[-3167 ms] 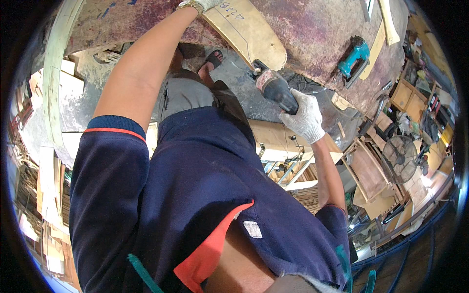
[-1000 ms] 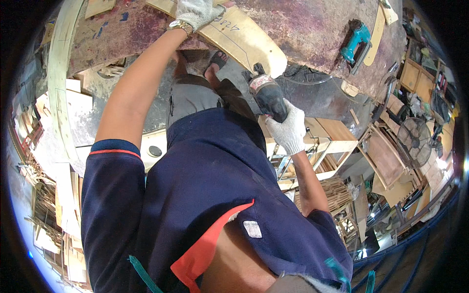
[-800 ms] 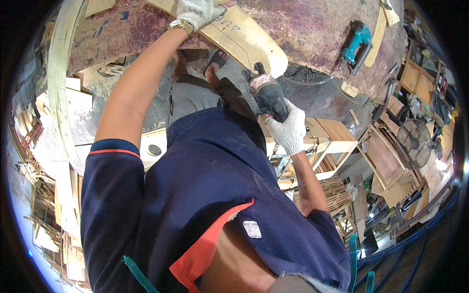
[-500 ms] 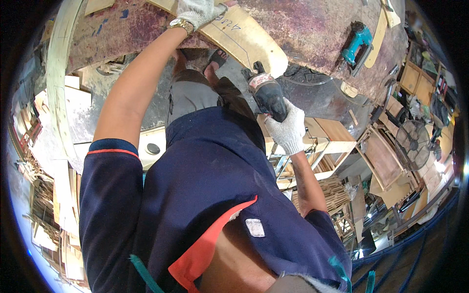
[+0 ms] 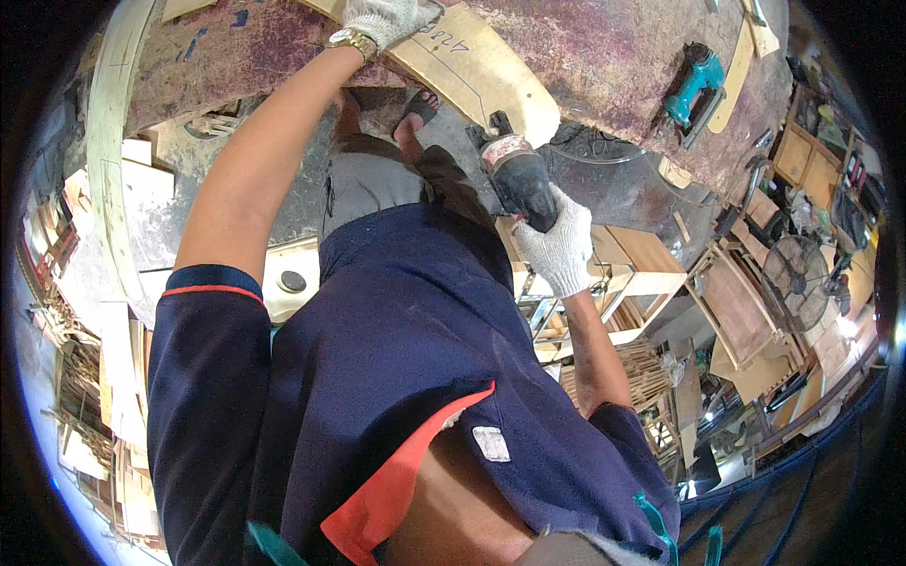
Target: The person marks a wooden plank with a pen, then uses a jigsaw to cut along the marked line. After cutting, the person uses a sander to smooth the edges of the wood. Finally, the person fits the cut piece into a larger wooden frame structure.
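Note:
My left hand (image 5: 379, 21), in a white knit glove with a watch at the wrist, grips the upper part of a pale wooden board (image 5: 486, 66). The board lies on the stained workbench with its rounded end jutting past the near edge. Marks and a drawn line run along its face. My gloved right hand (image 5: 559, 247) is closed round the rear of a black power tool, apparently a jigsaw (image 5: 519, 179). The tool's front end meets the board's near edge, close to the rounded tip. Its blade cannot be made out.
On the workbench (image 5: 604, 57) to the right lies a teal nail gun (image 5: 696, 90), beside a thin curved wood strip (image 5: 732, 90). A hose (image 5: 604, 160) hangs under the bench edge. Wooden frames (image 5: 637, 269) stand right of my legs, a fan (image 5: 795, 274) farther right. A long pale plank (image 5: 109, 151) rises at left.
The board and the tool have shifted very slightly to the right and down in the view. Both hands keep their holds.

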A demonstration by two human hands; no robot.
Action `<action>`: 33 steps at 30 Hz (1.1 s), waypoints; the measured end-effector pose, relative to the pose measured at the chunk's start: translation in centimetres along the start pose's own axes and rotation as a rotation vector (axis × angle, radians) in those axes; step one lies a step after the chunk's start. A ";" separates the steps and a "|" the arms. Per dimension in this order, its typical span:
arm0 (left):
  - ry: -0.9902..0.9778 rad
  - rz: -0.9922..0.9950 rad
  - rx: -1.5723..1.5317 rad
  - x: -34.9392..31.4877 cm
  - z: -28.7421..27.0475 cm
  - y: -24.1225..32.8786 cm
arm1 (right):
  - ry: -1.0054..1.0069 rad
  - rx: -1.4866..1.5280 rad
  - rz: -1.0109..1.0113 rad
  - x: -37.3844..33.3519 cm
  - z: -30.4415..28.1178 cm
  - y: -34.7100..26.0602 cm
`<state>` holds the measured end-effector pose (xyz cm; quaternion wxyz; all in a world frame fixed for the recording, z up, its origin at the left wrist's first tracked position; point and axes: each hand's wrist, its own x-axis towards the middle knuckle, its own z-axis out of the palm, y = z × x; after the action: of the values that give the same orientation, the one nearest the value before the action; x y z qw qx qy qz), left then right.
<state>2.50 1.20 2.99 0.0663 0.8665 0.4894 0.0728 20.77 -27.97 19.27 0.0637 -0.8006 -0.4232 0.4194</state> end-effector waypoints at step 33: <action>0.044 0.006 -0.015 -0.3 -0.2 0.0 | 0.044 -0.058 -0.053 1.1 0.5 -0.1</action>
<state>2.32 0.97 3.15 0.0617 0.8657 0.4875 0.0959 20.65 -27.24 18.28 0.0609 -0.7996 -0.4548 0.3873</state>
